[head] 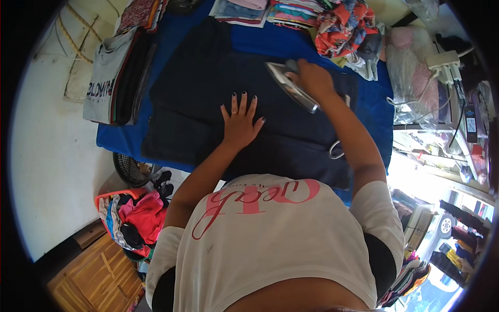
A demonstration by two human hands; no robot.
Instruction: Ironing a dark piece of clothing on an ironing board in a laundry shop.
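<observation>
A dark cloth garment (187, 113) is spread over the blue covering (261, 43) of a table in front of me. My left hand (241, 124) lies flat on it, palm down, fingers spread, with nothing in its grip. Up and to the right, my right hand (312, 80) is closed around the handle of a clothes iron (290, 87); the iron's metal soleplate edge faces left, over the dark cloth. Part of the handle is hidden by my fingers. A white cord loop (336, 150) shows beside my right forearm.
Folded clothes (107, 78) stand at the table's left edge, with more stacks (294, 15) along the far side. A crumpled red floral cloth (343, 31) lies at the far right. A power strip (443, 59) with plugs is on the right. Below left is a basket of clothes (144, 218).
</observation>
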